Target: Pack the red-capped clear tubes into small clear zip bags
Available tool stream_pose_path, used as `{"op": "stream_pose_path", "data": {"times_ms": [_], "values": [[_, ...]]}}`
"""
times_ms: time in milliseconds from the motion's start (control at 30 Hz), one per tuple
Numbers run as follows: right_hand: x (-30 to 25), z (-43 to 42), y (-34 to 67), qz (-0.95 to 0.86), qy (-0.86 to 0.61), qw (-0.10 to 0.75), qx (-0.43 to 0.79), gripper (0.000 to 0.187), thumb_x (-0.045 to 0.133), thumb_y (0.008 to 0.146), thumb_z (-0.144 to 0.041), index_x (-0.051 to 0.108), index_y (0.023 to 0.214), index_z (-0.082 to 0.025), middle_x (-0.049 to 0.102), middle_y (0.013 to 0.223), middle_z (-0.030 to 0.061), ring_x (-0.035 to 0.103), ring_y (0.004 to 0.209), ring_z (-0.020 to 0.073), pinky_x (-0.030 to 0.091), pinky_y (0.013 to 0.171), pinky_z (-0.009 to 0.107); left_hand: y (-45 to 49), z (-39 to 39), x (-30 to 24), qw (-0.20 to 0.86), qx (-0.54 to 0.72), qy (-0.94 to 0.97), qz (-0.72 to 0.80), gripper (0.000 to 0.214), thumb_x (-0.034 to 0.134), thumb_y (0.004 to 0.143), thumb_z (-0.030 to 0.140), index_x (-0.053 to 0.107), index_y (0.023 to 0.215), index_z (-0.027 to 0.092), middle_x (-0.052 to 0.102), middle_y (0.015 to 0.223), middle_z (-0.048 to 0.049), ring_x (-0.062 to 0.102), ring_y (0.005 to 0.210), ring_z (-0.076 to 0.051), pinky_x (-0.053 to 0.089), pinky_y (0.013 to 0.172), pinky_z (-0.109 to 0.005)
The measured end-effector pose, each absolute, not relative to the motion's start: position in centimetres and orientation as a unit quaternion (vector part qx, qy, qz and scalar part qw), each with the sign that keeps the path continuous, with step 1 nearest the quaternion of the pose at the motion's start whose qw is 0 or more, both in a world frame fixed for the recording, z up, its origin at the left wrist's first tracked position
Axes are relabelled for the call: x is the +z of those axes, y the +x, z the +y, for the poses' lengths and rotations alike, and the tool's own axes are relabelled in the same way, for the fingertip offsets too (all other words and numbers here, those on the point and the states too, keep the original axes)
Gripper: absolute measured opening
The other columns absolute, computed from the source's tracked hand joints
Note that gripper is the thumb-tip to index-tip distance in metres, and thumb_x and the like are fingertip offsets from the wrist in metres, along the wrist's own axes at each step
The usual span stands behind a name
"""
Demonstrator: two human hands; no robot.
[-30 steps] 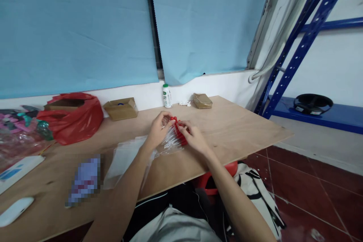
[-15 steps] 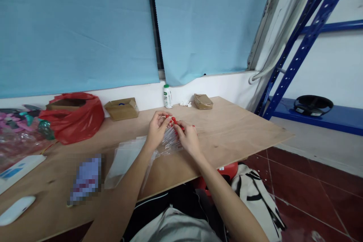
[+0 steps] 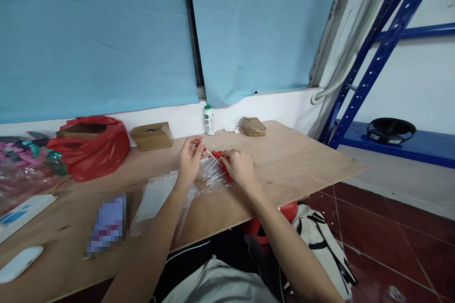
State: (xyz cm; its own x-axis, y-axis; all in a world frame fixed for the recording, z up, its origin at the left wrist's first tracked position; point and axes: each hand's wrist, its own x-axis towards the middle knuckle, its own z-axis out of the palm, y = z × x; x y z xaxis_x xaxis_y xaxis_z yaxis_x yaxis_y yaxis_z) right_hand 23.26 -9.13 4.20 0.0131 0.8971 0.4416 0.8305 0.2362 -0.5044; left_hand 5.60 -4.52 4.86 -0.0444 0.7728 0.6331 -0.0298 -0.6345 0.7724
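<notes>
At centre frame my left hand (image 3: pixel 189 157) is pinching one clear red-capped plastic tube (image 3: pixel 203 150) — my right hand (image 3: pixel 240 166) is gripping the bundle of tubes (image 3: pixel 213 173) on the plywood table (image 3: pixel 302 161).

Blue blinds (image 3: pixel 95 38), red-tiled floor (image 3: pixel 387 241), blue shelving (image 3: pixel 391 33).

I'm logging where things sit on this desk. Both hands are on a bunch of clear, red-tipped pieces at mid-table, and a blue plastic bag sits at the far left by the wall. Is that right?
Not quite: the plastic bag is red, not blue, as the head view shows. The rest holds: the left hand and right hand are both on the clear, red-tipped pieces at mid-table.
</notes>
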Motion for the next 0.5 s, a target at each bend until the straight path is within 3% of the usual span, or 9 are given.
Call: {"op": "stream_pose_path", "data": {"times_ms": [67,200,267,400,500], "values": [[4.4,-8.2,23.2,-0.712,-0.596,0.364,0.065,0.021,0.057,0.103,-0.035,0.075,0.108,-0.025,0.079,0.106,0.0099,0.073,0.094,0.0239,0.046,0.081,0.029,5.2,-4.2,5.0,0.285,0.683,0.598,0.308,0.037,0.072,0.093,0.052,0.068,0.107,0.018,0.062,0.081,-0.0004,0.057,0.066,-0.010,0.048,0.063,-0.023],[4.1,-6.4,22.5,-0.668,-0.542,0.477,0.180,0.019,0.054,0.102,-0.030,0.064,0.116,-0.022,0.080,0.092,0.0037,0.072,0.083,0.0189,0.049,0.078,0.026,4.9,-3.7,4.7,0.259,0.729,0.554,0.306,0.033,0.070,0.094,0.052,0.066,0.094,0.019,0.059,0.076,0.0011,0.052,0.063,-0.009,0.043,0.060,-0.021],[3.6,-5.8,22.1,-0.632,-0.553,0.503,0.204,0.016,0.056,0.100,-0.031,0.064,0.110,-0.021,0.078,0.086,0.0028,0.070,0.078,0.0181,0.049,0.075,0.025,4.9,-3.5,4.6,0.251,0.737,0.546,0.311,0.032,0.071,0.094,0.051,0.065,0.092,0.019,0.058,0.075,0.0016,0.052,0.062,-0.009,0.042,0.059,-0.021],[2.0,-5.5,21.7,-0.580,-0.615,0.500,0.187,0.023,0.061,0.095,-0.038,0.067,0.083,-0.020,0.075,0.082,0.0043,0.068,0.075,0.0183,0.048,0.070,0.025,4.9,-3.3,4.3,0.235,0.752,0.522,0.327,0.032,0.071,0.094,0.050,0.063,0.094,0.019,0.059,0.075,0.0014,0.053,0.063,-0.009,0.044,0.060,-0.021],[0.8,-5.3,21.7,-0.569,-0.638,0.476,0.206,0.019,0.061,0.093,-0.033,0.071,0.086,-0.019,0.076,0.082,0.0048,0.070,0.075,0.0178,0.048,0.068,0.024,4.8,-3.1,4.0,0.234,0.755,0.513,0.336,0.034,0.071,0.093,0.051,0.062,0.094,0.018,0.063,0.080,-0.0001,0.054,0.063,-0.009,0.045,0.060,-0.020]]}}
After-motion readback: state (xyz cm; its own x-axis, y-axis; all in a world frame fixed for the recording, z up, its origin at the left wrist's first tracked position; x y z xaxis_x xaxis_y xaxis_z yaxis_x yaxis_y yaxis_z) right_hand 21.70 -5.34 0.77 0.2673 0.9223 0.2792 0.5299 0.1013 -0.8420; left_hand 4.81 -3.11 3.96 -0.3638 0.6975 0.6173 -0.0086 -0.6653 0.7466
